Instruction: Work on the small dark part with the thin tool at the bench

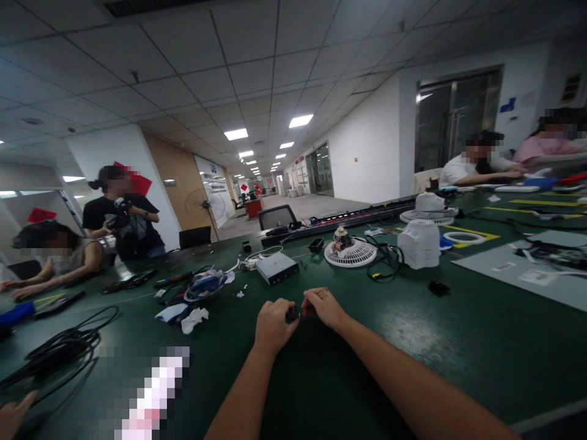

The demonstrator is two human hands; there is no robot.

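Observation:
My left hand (274, 325) is closed around a small black part (292, 313), whose kind I cannot make out. Close beside it, my right hand (323, 307) has its thumb and fingers pinched together at the part's right side. Whatever lies in that pinch is too small to name. Both hands are over the green tabletop (293, 391). Just beyond them lies a grey metal box like a disc drive (276, 267). Farther back to the right is a white fan grille (351, 252) with a motor on it.
A white fan housing (418, 244) and a black cable (383, 266) lie at right. Left are crumpled tissue (194, 320), a blue-and-white bundle (205, 285) and coiled black cable (64, 351). A grey board (541, 263) lies far right. Other people sit or stand around the table; a hand (16, 415) shows lower left.

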